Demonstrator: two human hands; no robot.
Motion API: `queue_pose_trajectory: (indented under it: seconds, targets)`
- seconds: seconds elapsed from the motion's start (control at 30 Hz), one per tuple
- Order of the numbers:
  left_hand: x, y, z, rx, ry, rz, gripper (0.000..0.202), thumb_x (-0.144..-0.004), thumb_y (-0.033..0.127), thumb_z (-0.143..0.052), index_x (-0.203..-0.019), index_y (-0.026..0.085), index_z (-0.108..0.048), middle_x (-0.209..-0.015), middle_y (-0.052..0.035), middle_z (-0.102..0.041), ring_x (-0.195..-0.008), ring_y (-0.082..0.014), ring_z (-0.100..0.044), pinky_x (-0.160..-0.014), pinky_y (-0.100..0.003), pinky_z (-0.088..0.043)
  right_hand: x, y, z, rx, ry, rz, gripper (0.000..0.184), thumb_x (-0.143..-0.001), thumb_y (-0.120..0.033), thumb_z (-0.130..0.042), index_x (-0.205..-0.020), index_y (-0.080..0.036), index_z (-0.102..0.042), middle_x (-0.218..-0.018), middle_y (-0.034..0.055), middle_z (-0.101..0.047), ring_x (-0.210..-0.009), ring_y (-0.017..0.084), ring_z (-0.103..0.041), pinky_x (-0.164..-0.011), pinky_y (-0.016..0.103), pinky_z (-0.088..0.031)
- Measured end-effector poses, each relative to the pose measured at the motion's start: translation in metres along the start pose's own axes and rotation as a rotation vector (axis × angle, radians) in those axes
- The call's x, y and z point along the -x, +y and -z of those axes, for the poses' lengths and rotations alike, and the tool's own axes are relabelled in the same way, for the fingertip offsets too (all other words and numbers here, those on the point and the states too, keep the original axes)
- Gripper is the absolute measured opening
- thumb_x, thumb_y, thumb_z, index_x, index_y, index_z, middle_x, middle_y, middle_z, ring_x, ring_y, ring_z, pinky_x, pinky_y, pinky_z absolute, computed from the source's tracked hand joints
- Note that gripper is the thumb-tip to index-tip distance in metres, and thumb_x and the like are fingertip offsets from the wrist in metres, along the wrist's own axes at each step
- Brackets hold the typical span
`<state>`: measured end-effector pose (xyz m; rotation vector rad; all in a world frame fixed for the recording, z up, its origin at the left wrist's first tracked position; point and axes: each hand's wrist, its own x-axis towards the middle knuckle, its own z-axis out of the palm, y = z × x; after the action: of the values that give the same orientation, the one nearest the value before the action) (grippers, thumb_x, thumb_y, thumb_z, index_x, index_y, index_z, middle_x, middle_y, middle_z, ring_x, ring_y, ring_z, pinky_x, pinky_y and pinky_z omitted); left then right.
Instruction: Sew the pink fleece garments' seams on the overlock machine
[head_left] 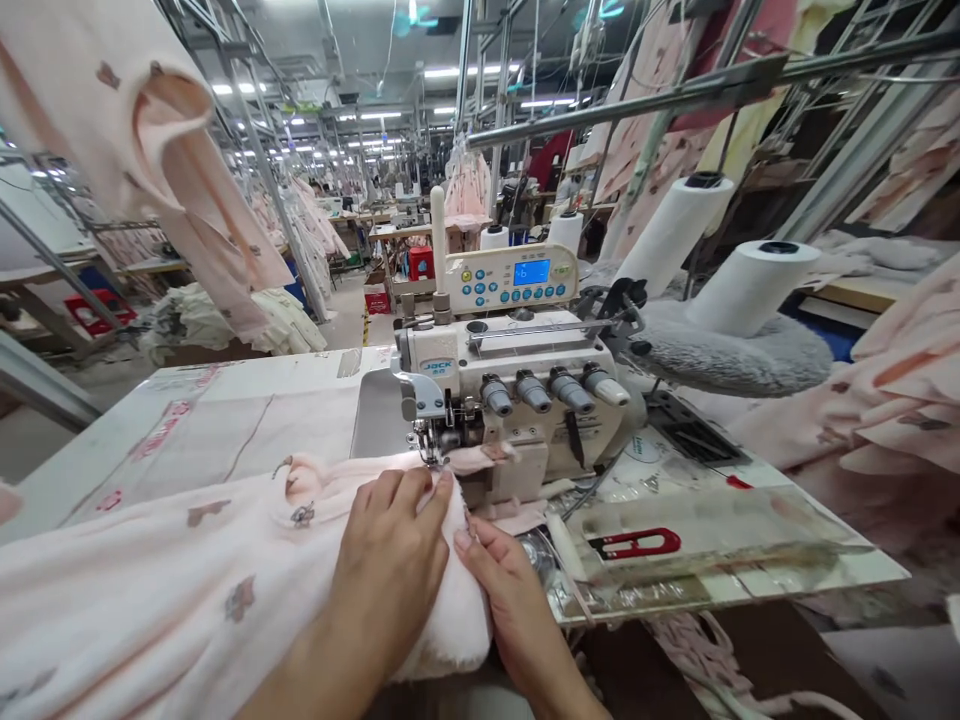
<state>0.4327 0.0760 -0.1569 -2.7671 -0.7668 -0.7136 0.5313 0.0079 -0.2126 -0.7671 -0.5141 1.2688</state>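
Pale pink fleece fabric (180, 590) with a small animal print spreads over the left of the machine table. Its edge runs under the presser foot (429, 440) of a white overlock sewing machine (517, 370). My left hand (394, 560) bears down on the fleece just in front of the foot, fingers bent and close together, fingertips partly hidden. Lower and to the right, my right hand (506, 580) pinches the fleece edge between thumb and fingers. A fluffy whitish part of the fabric (454, 630) hangs between the two hands.
Red-handled thread snips (637, 543) lie on the table's right side. White thread cones (757, 285) stand behind the machine, below a metal rail (637, 105). Pink garments hang at left (180, 170) and right (885, 400). A lit control panel (517, 275) tops the machine.
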Motion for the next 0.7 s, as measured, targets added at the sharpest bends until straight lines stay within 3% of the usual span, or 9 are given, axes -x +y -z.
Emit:
queue_pose_trajectory:
  seconds: [0.4, 0.53, 0.7]
  targets:
    - [0.003, -0.003, -0.001, -0.028, -0.065, 0.0, 0.046, -0.076, 0.009, -0.043, -0.121, 0.016, -0.053, -0.108, -0.0128, -0.055, -0.097, -0.026, -0.047, -0.078, -0.04, -0.044, -0.005, -0.001, -0.005, -0.014, 0.074, 0.031, 0.036, -0.069, -0.039, -0.073, -0.098, -0.019, -0.064, -0.088, 0.0045, -0.068, -0.079, 0.02, -0.062, -0.068, 0.029, -0.048]
    - [-0.002, -0.002, -0.001, -0.048, -0.087, 0.028, 0.047, -0.075, 0.008, -0.043, -0.119, 0.017, -0.054, -0.105, -0.0127, -0.056, -0.095, -0.0267, -0.048, -0.075, -0.04, -0.045, -0.006, 0.001, -0.005, 0.008, 0.032, -0.002, 0.032, -0.073, -0.041, -0.069, -0.092, -0.017, -0.065, -0.08, 0.0052, -0.068, -0.073, 0.021, -0.062, -0.061, 0.028, -0.047]
    - [0.01, 0.001, 0.002, -0.015, -0.015, -0.017, 0.043, -0.076, 0.007, -0.044, -0.116, 0.018, -0.056, -0.11, -0.0123, -0.056, -0.099, -0.0263, -0.049, -0.082, -0.041, -0.044, -0.003, 0.003, -0.003, 0.042, 0.046, 0.035, 0.032, -0.076, -0.043, -0.066, -0.095, -0.017, -0.063, -0.08, 0.0034, -0.067, -0.07, 0.017, -0.06, -0.058, 0.024, -0.045]
